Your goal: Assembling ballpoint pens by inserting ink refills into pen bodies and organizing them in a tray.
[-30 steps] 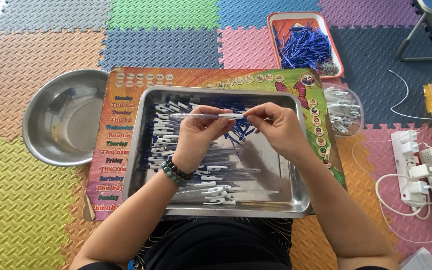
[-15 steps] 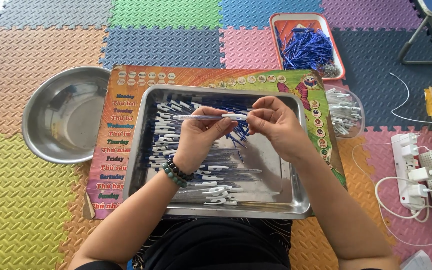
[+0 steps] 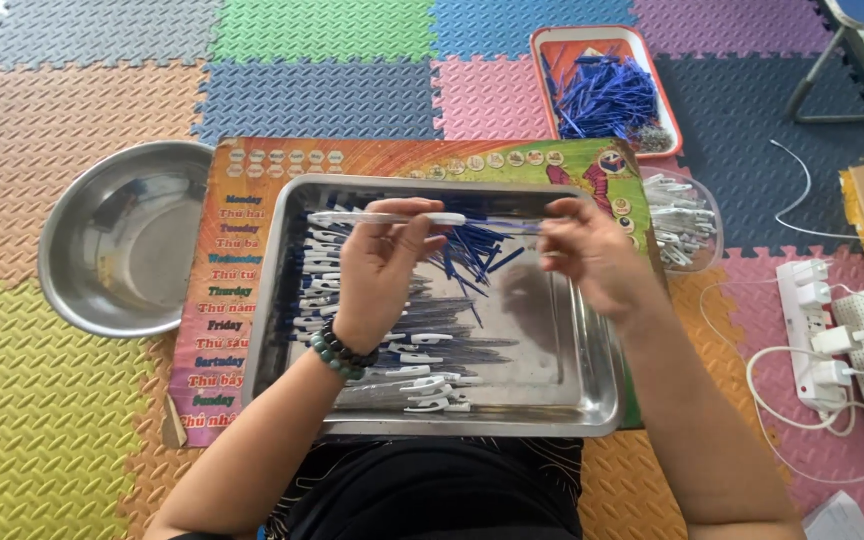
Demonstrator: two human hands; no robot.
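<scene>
So the clear plastic pen barrel point(image 3: 377, 218) lies sideways above the shiny steel tray point(image 3: 592, 390), long axis running left to right. The left hand point(image 3: 377, 265) pinches it shut-tight near its right end. A thin blue ink refill point(image 3: 502, 224) pokes out toward the right hand point(image 3: 582, 250), whose grip is closed on the refill's tip, just beside the barrel mouth. Below in the tray: white clip caps point(image 3: 422, 385) and loose blue refills point(image 3: 472, 255). A round metal bowl point(image 3: 117, 240) sits off left on the foam floor mat point(image 3: 72, 440).
</scene>
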